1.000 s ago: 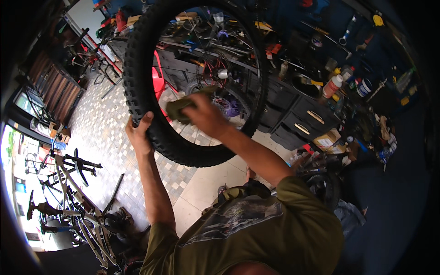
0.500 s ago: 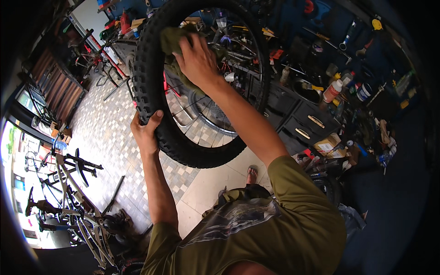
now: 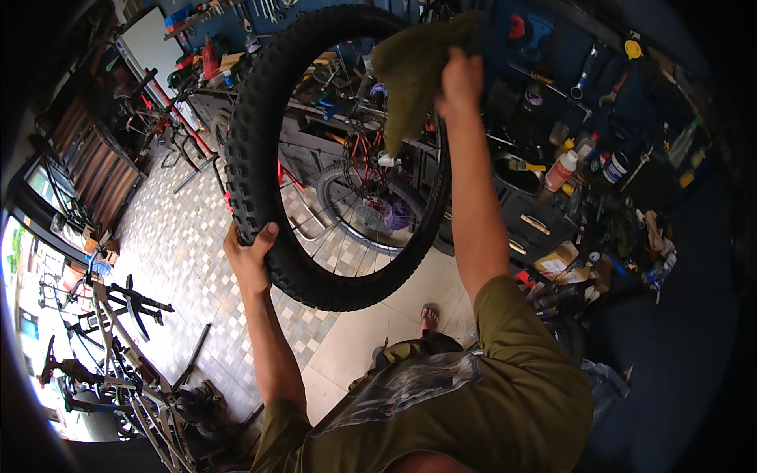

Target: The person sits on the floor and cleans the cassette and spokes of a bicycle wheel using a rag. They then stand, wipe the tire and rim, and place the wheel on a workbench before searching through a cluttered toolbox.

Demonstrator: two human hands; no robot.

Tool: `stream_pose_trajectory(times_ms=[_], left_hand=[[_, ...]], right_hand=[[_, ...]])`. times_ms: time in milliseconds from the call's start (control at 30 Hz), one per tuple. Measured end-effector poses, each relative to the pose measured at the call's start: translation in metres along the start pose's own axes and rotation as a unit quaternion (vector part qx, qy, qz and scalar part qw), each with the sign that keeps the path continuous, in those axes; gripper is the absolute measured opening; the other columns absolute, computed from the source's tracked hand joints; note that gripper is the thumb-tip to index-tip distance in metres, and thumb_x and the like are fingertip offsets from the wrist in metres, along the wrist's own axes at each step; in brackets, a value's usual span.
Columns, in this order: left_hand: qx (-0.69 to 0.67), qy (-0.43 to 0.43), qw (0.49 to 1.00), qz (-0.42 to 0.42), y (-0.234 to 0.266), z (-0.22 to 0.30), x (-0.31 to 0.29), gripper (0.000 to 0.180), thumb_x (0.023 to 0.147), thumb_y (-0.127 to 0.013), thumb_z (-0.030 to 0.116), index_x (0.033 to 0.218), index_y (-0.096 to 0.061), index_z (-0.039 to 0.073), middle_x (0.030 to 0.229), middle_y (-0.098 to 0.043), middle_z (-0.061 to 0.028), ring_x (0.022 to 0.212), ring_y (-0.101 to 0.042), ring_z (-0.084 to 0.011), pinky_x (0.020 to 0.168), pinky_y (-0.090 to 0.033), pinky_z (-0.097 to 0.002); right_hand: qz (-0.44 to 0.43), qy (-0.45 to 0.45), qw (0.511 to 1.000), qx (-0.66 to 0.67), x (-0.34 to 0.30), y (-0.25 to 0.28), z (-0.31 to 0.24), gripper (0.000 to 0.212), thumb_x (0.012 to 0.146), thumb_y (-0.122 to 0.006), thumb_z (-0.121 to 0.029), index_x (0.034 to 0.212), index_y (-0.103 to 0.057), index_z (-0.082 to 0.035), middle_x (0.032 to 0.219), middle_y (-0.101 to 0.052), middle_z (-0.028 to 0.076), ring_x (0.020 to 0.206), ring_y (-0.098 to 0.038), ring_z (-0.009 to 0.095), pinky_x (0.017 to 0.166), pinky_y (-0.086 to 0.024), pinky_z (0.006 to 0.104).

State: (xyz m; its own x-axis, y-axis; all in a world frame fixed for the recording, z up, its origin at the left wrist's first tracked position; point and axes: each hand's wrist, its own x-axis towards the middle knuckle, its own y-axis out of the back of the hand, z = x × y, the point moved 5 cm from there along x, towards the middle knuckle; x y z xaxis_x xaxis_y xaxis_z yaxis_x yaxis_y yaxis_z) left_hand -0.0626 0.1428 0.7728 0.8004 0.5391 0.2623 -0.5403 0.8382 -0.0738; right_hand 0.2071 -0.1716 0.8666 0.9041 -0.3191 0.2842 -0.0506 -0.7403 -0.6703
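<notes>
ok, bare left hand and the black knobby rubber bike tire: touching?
Touching. The head view shows the left hand gripping the black knobby tire at its lower left, thumb lying on the tread.

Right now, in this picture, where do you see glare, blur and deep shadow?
Head view: glare washes out the bright opening and part of the tiled floor, both at left; head view: the right hand and green cloth look soft, the tyre tread crisper; head view: the corners sink to near-black.
</notes>
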Motion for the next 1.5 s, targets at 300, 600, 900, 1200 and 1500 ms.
stream_pose_trajectory(times_ms=[300,600,900,1200,1500], left_hand=[[0.046,-0.049,0.997,-0.035,-0.012,0.013,-0.004,0.051,0.07,-0.077,0.022,0.11,-0.062,-0.007,0.095,-0.069,-0.0096,0.08,-0.064,-0.0168,0.078,-0.051,-0.0292],[0.023,-0.022,0.999,-0.012,-0.008,0.006,0.013,0.051,0.075,-0.076,0.023,0.113,-0.062,-0.009,0.094,-0.068,-0.009,0.08,-0.063,-0.0165,0.079,-0.049,-0.0279],[0.039,-0.058,0.997,0.02,-0.001,0.011,0.028,0.06,0.098,-0.051,0.056,0.098,-0.063,-0.002,0.077,-0.059,-0.0015,0.065,-0.05,-0.0091,0.06,-0.04,-0.0267],[0.012,-0.048,0.999,0.01,0.005,-0.007,0.047,0.053,0.103,-0.047,0.049,0.098,-0.065,0.0,0.083,-0.063,-0.0014,0.072,-0.054,-0.0087,0.066,-0.043,-0.0245],[0.092,-0.14,0.986,-0.016,0.017,-0.005,0.049,0.057,0.106,-0.041,0.046,0.125,-0.06,-0.005,0.113,-0.066,-0.0075,0.102,-0.057,-0.0147,0.094,-0.042,-0.0293]], right_hand=[[-0.151,0.388,0.728,-0.544,0.047,-0.062,0.014,0.05,0.084,-0.073,-0.025,0.121,-0.054,0.001,0.122,-0.061,0.026,0.103,-0.063,0.046,0.085,-0.054,0.0482],[-0.234,0.215,0.857,-0.406,0.037,0.004,0.052,0.045,0.088,-0.071,-0.025,0.122,-0.06,0.001,0.109,-0.07,0.02,0.11,-0.066,0.034,0.093,-0.051,0.041],[-0.295,0.115,0.89,-0.328,-0.15,-0.133,0.068,0.043,0.098,-0.055,-0.032,0.119,-0.047,0.005,0.093,-0.065,0.028,0.083,-0.063,0.05,0.079,-0.049,0.0575],[-0.598,-0.09,0.718,-0.345,-0.342,0.108,0.145,0.049,0.075,-0.076,-0.02,0.118,-0.059,-0.003,0.124,-0.059,0.026,0.108,-0.063,0.041,0.091,-0.052,0.0437],[-0.287,0.543,0.736,-0.286,-0.151,-0.043,-0.034,0.044,0.07,-0.081,-0.005,0.111,-0.065,-0.004,0.11,-0.064,0.014,0.104,-0.063,0.032,0.087,-0.052,0.044]])
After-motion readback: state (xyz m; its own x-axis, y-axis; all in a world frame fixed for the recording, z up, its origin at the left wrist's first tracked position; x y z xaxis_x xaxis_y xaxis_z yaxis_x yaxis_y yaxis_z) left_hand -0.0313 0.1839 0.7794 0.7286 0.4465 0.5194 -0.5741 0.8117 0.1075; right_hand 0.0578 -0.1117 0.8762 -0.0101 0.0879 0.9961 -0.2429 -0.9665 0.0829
